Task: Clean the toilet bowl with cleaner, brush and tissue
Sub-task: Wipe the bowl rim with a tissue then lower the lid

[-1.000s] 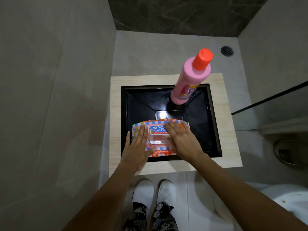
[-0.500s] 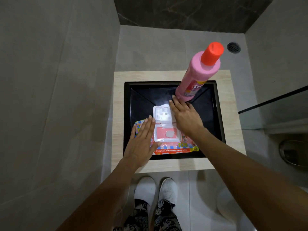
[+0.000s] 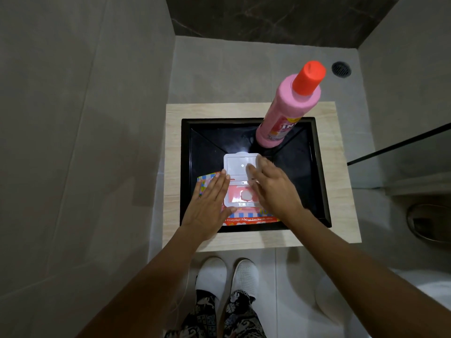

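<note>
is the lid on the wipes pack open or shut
Open. The white flip lid is swung back flat, baring the pink dispensing opening on the wipes pack.

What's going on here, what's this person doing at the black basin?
A person stands at a square black basin set in a pale wood-look counter. Their left hand lies flat on a colourful pack of wet tissues inside the basin, steadying it. The pack's white plastic flip lid is open, and the right hand rests over the pack beside the opening; no tissue is out yet. A tall pink cleaner bottle with an orange cap stands untouched at the basin's far side.
</note>
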Demonstrator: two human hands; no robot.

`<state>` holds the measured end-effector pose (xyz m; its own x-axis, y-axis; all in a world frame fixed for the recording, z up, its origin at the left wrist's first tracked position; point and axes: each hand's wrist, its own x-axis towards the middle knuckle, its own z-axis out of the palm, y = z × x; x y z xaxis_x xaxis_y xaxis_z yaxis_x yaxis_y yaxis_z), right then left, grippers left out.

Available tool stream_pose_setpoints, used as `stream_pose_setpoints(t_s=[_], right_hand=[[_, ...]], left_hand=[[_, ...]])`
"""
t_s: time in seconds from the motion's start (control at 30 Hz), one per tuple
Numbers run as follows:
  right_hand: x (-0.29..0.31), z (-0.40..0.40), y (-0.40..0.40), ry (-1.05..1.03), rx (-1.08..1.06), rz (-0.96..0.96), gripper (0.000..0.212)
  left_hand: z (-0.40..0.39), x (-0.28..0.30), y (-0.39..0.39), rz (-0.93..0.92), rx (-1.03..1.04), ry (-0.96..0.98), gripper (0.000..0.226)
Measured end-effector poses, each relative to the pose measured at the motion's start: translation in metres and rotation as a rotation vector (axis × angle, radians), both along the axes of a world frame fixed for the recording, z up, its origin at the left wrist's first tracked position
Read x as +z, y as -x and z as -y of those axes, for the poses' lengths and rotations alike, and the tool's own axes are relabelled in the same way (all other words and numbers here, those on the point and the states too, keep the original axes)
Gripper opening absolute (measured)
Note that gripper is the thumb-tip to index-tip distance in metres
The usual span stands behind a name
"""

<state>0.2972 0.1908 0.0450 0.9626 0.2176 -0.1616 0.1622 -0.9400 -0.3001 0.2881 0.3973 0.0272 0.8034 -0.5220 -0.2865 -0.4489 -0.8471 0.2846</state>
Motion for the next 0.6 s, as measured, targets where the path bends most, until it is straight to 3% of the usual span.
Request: stream_pose_setpoints(t_s=[0.1,0.2,0.33,0.6], right_hand=[[-0.005,0.002,0.027,-0.018,0.023,0.010,0.038],[-0.006,0.001,0.041,0.002,0.032,0.061,0.045],[-0.005,-0.005,0.036,-0.036,-0.031,0.150,0.033],[-0.006,-0.013,0.032,-0.102,-0.115,0.123,0.034]], left_hand=[[-0.001,0.000,0.000,-0.018,-0.007,-0.013,0.086],[0.001,0.000,0.000,-0.032,0.018,0.006,0.086],[0.005,0.002,0.000,-0.029,0.032,0.001,0.086],[0.010,0.004,-0.006,-0.044,0.026,-0.073,0.084]])
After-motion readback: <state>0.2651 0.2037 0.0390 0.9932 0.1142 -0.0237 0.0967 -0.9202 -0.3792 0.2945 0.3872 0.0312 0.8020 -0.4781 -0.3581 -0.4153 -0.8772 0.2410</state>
